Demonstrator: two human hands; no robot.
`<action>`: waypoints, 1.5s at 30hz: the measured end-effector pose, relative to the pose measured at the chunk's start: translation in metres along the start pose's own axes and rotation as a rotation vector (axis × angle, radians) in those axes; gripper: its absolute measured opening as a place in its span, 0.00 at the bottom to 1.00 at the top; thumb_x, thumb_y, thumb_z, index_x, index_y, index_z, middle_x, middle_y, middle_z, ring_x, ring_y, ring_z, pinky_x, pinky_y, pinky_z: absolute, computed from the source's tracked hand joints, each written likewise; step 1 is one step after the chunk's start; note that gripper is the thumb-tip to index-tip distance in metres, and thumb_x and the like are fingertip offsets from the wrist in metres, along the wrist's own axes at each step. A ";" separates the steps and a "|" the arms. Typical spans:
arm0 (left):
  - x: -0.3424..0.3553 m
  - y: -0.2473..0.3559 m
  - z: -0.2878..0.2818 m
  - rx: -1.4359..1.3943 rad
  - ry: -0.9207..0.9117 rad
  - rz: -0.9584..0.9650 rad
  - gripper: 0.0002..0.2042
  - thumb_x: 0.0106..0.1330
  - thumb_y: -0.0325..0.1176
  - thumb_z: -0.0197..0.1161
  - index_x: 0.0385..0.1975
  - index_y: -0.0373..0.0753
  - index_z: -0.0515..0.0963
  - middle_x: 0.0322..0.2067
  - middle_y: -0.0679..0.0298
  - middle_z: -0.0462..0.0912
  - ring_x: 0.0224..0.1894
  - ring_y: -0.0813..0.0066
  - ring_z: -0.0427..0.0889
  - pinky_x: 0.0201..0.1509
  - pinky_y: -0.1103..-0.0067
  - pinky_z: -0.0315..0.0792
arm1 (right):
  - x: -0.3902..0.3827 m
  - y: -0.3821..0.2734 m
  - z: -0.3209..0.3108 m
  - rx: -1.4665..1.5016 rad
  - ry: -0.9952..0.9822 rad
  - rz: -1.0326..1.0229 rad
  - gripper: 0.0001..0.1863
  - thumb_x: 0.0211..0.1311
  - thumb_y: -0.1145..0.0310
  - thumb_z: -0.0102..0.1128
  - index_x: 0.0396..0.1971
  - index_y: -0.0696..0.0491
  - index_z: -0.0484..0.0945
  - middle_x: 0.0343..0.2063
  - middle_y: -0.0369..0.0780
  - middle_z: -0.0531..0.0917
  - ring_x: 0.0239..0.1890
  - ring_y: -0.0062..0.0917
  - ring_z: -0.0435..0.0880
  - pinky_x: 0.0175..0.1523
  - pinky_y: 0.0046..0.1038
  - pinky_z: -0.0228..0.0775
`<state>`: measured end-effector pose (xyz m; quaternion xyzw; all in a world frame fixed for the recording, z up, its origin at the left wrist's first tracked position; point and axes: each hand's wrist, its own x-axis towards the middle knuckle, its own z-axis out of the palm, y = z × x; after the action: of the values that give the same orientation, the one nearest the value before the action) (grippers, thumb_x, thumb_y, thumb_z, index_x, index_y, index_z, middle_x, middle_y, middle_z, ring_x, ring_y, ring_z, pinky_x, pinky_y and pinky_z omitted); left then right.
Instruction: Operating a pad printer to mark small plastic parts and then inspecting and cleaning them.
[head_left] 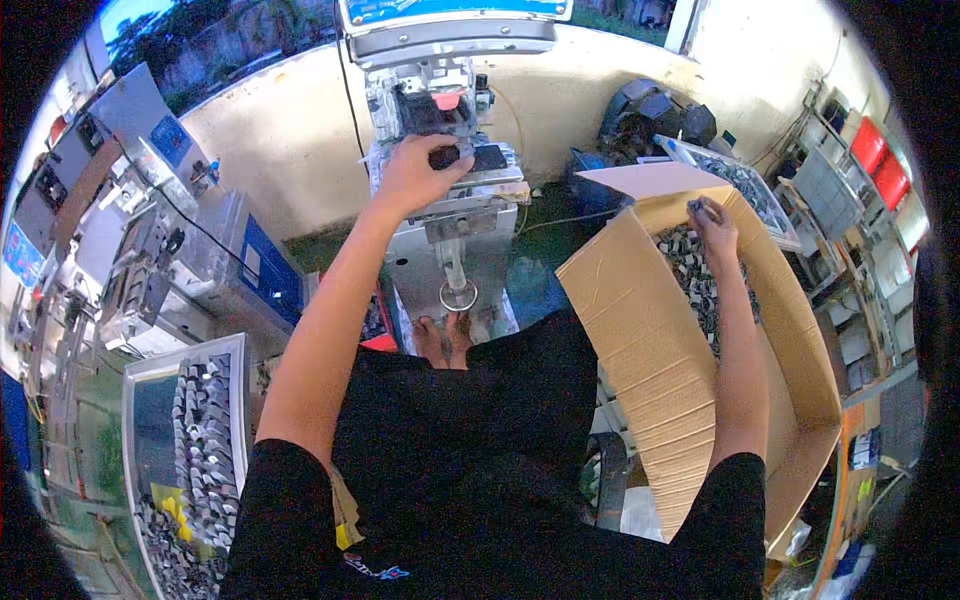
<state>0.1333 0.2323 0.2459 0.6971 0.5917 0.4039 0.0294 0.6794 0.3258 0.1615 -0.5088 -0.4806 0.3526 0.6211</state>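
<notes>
My left hand [425, 172] reaches to the work bed of a grey upright machine [410, 255]. Its thumb and fingers curl around a small dark part [444, 157], whose kind I cannot make out. A pink pad [446, 101] shows just beyond the fingers, and a black flat block [489, 158] lies right of them. Over the far end of an open cardboard box [640, 330], my right hand [716, 228] pinches a small dark piece [694, 206]. Many small grey and black pieces [700, 290] lie inside that box, partly hidden by my right forearm.
At the lower left, a framed tray [240, 420] holds rows of curved grey pieces. Another tray [780, 235] of dark pieces stands behind the box, near black bags [655, 110]. A grey-and-blue cabinet [255, 255] stands left. My bare feet [442, 340] are beneath the machine's ring.
</notes>
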 end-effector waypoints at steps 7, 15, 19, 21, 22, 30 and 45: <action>0.008 -0.018 0.011 -0.134 -0.030 0.041 0.24 0.56 0.55 0.69 0.46 0.44 0.84 0.46 0.51 0.83 0.51 0.54 0.80 0.57 0.64 0.73 | -0.051 -0.097 0.089 0.428 -0.215 0.052 0.15 0.70 0.72 0.58 0.51 0.62 0.74 0.46 0.45 0.82 0.53 0.32 0.82 0.57 0.30 0.78; 0.001 -0.021 0.014 -0.292 0.249 -0.005 0.21 0.66 0.45 0.66 0.47 0.31 0.79 0.38 0.50 0.85 0.42 0.58 0.85 0.47 0.69 0.77 | -0.120 -0.129 0.257 -0.192 -0.503 -0.549 0.11 0.59 0.75 0.69 0.41 0.59 0.81 0.39 0.39 0.87 0.42 0.22 0.86 0.50 0.25 0.78; 0.001 -0.022 0.014 -0.223 0.326 -0.090 0.23 0.67 0.47 0.64 0.47 0.29 0.79 0.37 0.49 0.86 0.40 0.58 0.86 0.46 0.68 0.77 | -0.132 -0.124 0.310 -0.237 -0.606 -0.692 0.10 0.57 0.75 0.69 0.40 0.58 0.82 0.40 0.42 0.88 0.45 0.26 0.87 0.51 0.28 0.78; 0.003 -0.023 0.015 -0.247 0.358 -0.067 0.24 0.67 0.47 0.64 0.47 0.29 0.79 0.36 0.49 0.86 0.39 0.58 0.86 0.45 0.68 0.77 | -0.130 -0.119 0.323 -0.262 -0.602 -0.741 0.10 0.57 0.74 0.69 0.39 0.57 0.82 0.41 0.43 0.88 0.45 0.29 0.88 0.51 0.29 0.78; 0.003 -0.023 0.016 -0.258 0.331 -0.111 0.24 0.67 0.48 0.64 0.46 0.28 0.79 0.35 0.50 0.86 0.38 0.58 0.86 0.45 0.68 0.77 | -0.129 -0.117 0.327 -0.315 -0.601 -0.740 0.10 0.57 0.73 0.69 0.39 0.56 0.82 0.41 0.44 0.88 0.45 0.32 0.88 0.51 0.30 0.78; 0.003 -0.024 0.015 -0.280 0.345 -0.090 0.23 0.67 0.48 0.64 0.46 0.28 0.79 0.33 0.48 0.86 0.37 0.57 0.86 0.43 0.68 0.77 | -0.130 -0.123 0.338 -0.394 -0.617 -0.850 0.08 0.59 0.71 0.66 0.38 0.56 0.81 0.38 0.45 0.87 0.43 0.39 0.87 0.49 0.33 0.77; -0.053 0.003 -0.035 -0.663 0.459 -0.095 0.20 0.68 0.41 0.66 0.48 0.29 0.78 0.40 0.55 0.85 0.43 0.72 0.83 0.50 0.75 0.75 | -0.147 -0.102 0.318 -0.381 -0.751 -0.673 0.20 0.70 0.60 0.60 0.51 0.55 0.63 0.47 0.54 0.79 0.51 0.46 0.81 0.59 0.41 0.70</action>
<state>0.1160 0.1718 0.2426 0.5134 0.4519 0.7163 0.1385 0.3276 0.2586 0.2320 -0.2690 -0.8616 0.1984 0.3819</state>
